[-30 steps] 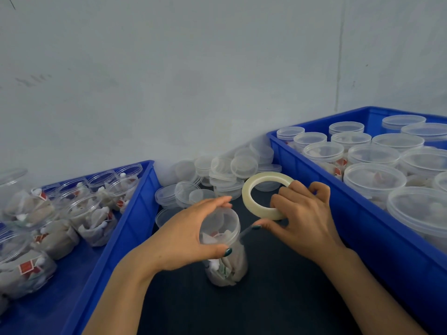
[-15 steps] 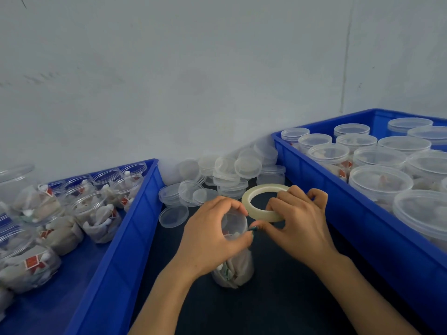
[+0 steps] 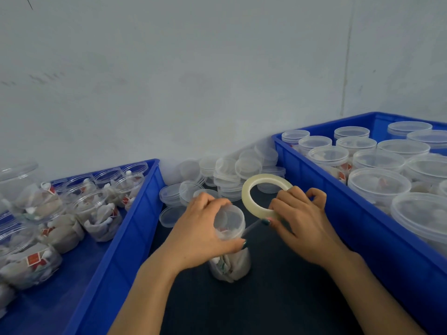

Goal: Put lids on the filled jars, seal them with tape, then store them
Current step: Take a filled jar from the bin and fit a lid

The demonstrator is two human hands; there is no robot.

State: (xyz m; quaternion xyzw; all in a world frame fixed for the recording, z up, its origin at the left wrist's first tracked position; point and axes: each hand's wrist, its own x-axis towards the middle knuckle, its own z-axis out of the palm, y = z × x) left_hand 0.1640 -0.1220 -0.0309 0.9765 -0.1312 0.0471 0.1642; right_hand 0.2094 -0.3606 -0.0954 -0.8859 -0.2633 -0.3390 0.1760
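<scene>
My fingers (image 3: 289, 201) met glossy translucent tape (image 3: 251, 201); the jar (image 3: 232, 228) was clear smooth plastic, the table (image 3: 278, 298) dark and matt.

Single view on record: a head-worn, wide-angle camera. It looks forward and down from the person's own position onto a dark work surface (image 3: 278, 305). The range is close. Both forearms enter from the bottom edge, and the left hand (image 3: 203, 235) and right hand (image 3: 302, 228) sit just below frame centre. The camera faces a pale wall (image 3: 193, 81), which fills the upper half. The frame is wide enough to take in a blue bin (image 3: 125, 238) on the left and a second blue bin (image 3: 338, 213) on the right — both cut off by the frame edges.
</scene>
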